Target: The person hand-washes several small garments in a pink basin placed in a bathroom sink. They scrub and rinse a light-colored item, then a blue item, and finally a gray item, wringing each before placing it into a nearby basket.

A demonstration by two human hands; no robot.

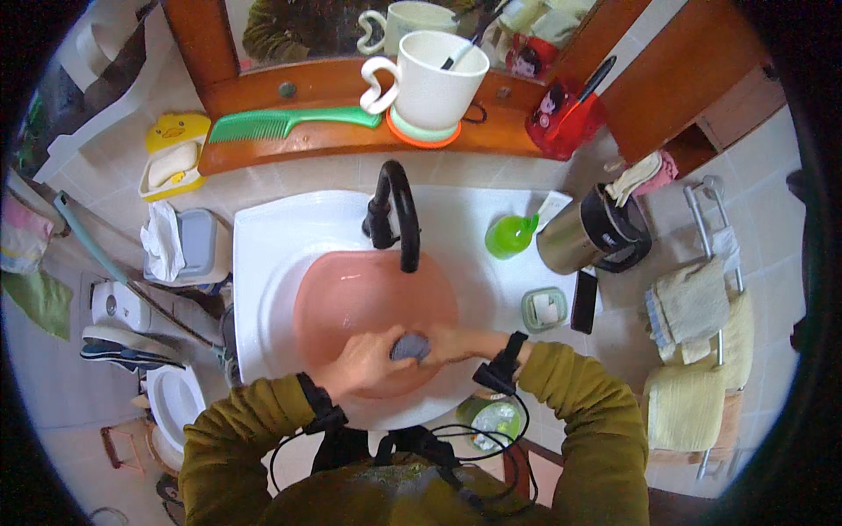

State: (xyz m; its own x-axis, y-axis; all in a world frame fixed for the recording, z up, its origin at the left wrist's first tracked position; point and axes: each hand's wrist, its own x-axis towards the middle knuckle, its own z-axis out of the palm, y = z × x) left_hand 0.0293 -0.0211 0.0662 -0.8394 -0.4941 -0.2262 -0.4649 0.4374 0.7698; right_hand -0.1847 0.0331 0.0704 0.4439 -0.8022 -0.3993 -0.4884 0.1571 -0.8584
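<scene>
My left hand (370, 358) and my right hand (445, 346) meet over the near part of a pink plastic basin (342, 296), which stands in a white washbasin (263, 263). Between them is a small bunched grey-blue cloth item (410, 347); its exact kind cannot be told. The left hand's fingers close on it from the left, and the right hand lies against its right side, its fingers blurred and partly hidden. A black gooseneck faucet (409, 223) arches over the basin's far side.
Right of the basin stand a green bottle (508, 237), a soap dish (544, 310), a black phone (584, 302) and a metal kettle (571, 230). A wooden shelf (296, 148) above bears a green comb (289, 123) and a white mug (437, 82). Black cables (520, 454) hang near my right forearm.
</scene>
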